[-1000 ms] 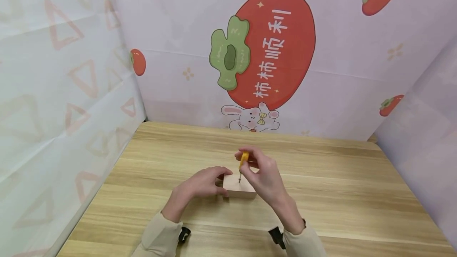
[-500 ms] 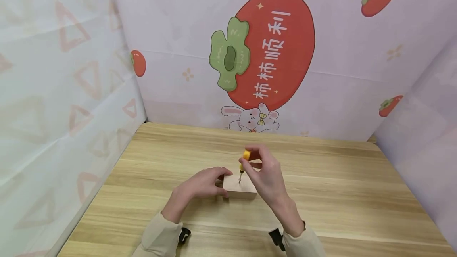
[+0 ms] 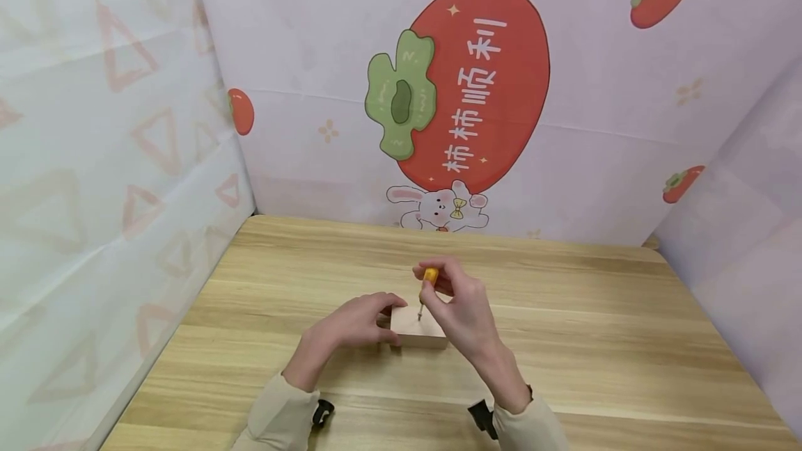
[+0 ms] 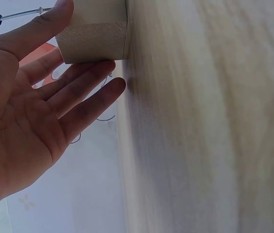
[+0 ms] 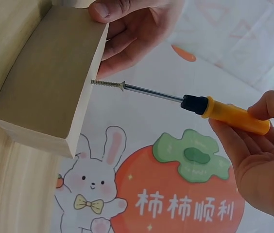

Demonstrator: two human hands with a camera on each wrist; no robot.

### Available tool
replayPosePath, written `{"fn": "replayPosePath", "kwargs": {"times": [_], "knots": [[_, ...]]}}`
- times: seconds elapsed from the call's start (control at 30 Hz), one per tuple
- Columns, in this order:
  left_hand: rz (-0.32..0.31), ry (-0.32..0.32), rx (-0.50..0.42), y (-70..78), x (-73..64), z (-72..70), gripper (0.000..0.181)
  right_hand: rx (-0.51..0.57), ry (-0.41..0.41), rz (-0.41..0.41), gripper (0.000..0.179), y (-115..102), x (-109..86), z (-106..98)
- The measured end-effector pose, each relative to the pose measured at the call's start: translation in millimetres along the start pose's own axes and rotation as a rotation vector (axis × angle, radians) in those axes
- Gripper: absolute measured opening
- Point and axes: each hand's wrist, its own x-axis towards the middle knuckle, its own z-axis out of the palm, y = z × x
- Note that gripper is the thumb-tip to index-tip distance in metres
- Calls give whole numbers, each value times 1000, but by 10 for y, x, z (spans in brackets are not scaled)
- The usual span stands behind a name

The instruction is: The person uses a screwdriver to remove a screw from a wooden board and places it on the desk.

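Observation:
On the table, a pale wooden block [image 3: 407,326] is steadied by my left hand [image 3: 351,322], whose thumb and fingers grip its left end from opposite sides. My right hand [image 3: 470,315] pinches the yellow handle of a screwdriver [image 5: 239,118] between thumb and fingers. A dark collar and a thin steel shaft lead from that handle down to a screw [image 5: 109,84]. In the right wrist view the shaft's tip sits at the screw head, and the screw stands in the block's top face with most of its thread showing. The left wrist view shows the left thumb [image 4: 35,34] along the block.
The wood-grain table [image 3: 595,339] extends to both sides of the block. Behind it hangs a pale printed cloth [image 3: 301,159] with a large persimmon and a rabbit. Another cloth [image 3: 81,214] with triangles lines the left side.
The right fingers drew back along the screwdriver handle, then curled forward over it again, and the handle's tilt shifted slightly. The left hand and the block have stayed in place.

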Motion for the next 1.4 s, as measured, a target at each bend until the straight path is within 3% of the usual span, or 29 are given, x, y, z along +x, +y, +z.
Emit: {"fn": "replayPosePath", "kwargs": {"times": [0.17,0.33,0.43,0.87,1.13,1.4], "knots": [[4,0,-3,3,-7,0,60,-42,16,28,28,10,-9,0],[12,3,-9,-4,-6,4,61,-167,101,-29,31,43,-30,3],[13,9,-3,-14,-3,10,62,-190,123,-48,35,39,-22,2],[-2,4,-13,-5,-5,9,61,-4,48,-20,26,8,15,-13],[4,5,-34,22,-13,-27,62,-30,27,-25,27,-14,16,35],[3,5,-18,13,-23,-24,62,-142,78,-23,30,7,-8,34]]}}
